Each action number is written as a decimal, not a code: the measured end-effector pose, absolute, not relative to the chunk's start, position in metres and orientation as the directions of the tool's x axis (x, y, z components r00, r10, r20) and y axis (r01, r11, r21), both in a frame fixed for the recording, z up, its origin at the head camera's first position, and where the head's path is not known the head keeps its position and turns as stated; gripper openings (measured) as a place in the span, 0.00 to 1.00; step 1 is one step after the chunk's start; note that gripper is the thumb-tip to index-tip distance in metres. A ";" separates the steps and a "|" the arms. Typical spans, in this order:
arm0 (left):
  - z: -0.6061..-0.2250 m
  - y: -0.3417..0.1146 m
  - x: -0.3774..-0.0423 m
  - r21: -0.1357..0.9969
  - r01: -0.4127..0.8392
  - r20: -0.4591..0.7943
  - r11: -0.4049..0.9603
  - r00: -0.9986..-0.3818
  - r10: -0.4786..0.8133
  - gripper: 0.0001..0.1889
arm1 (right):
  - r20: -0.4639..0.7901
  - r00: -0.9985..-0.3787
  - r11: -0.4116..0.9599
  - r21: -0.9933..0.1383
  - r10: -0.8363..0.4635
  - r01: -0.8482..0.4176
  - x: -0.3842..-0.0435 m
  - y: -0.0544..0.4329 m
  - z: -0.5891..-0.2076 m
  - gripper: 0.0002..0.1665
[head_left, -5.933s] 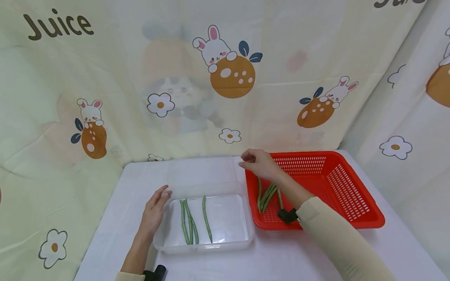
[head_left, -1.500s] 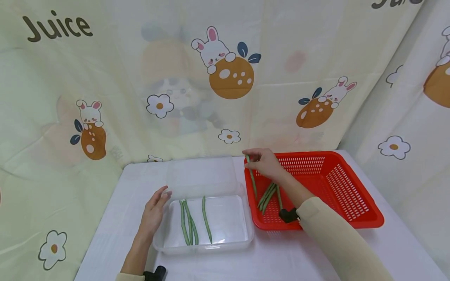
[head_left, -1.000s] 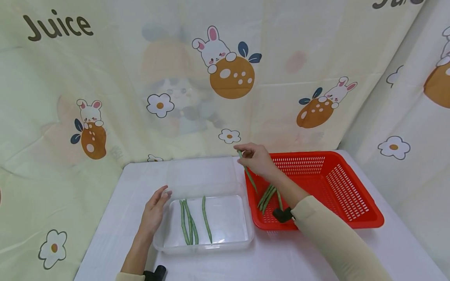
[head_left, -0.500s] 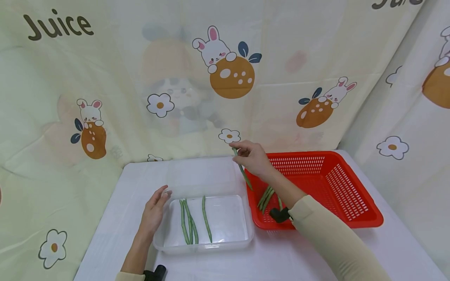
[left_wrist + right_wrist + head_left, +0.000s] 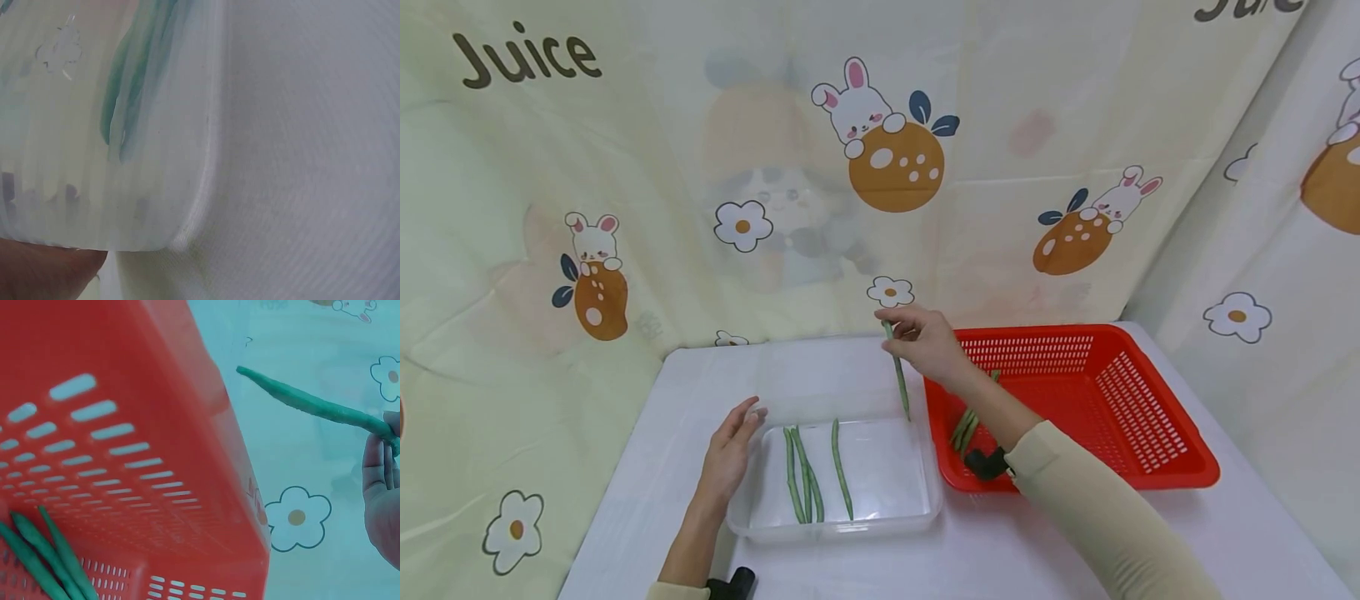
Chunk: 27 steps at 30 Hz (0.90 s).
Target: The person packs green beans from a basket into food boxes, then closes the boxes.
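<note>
My right hand (image 5: pixel 927 343) pinches one end of a green bean (image 5: pixel 900 382) between thumb and fingers. The bean hangs down, slanting slightly, over the right rear corner of a clear plastic container (image 5: pixel 887 523). In the right wrist view the same bean (image 5: pixel 312 405) points away from the hand (image 5: pixel 381 487). Inside the container lie several green beans (image 5: pixel 792 475), with a single one (image 5: pixel 841 469) apart from the others. My left hand (image 5: pixel 728 450) rests against the container's left rear corner, fingers fairly straight. The left wrist view shows only part of this hand (image 5: pixel 47 272) at the container's outer wall.
A red perforated basket (image 5: pixel 1138 408) stands right of the container, partly behind my right forearm. More green beans (image 5: pixel 47 550) lie in its left part. Both stand on a white-covered table (image 5: pixel 842 367), with a printed curtain (image 5: pixel 985 242) close behind its far edge.
My right hand has lifted a green bean from the red basket and carried it left, out over the clear container's right rear side. The left hand stays in place.
</note>
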State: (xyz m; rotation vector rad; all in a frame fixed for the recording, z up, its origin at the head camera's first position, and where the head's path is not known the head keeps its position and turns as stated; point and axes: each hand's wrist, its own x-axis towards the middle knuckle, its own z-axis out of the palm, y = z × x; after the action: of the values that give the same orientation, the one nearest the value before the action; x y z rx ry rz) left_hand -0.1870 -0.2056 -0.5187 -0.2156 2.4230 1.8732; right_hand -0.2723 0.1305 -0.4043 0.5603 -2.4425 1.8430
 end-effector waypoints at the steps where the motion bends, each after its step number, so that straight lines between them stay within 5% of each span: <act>1: -0.519 -0.206 -0.187 0.956 -0.156 -0.143 0.248 -0.987 -0.069 0.29 | 0.240 -0.934 0.230 -0.925 -0.265 -0.303 -0.273 0.130 -0.406 0.25; 27: -0.516 -0.204 -0.186 0.954 -0.170 -0.157 0.245 -0.985 -0.071 0.27 | 0.214 -0.918 0.181 -0.941 -0.333 -0.285 -0.266 0.103 -0.412 0.26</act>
State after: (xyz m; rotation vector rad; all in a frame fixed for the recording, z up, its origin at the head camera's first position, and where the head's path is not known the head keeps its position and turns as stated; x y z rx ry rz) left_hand -0.1864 -0.2041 -0.5163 -0.2344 2.4139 1.8672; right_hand -0.2661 0.1031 -0.4121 0.6405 -2.4443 1.9333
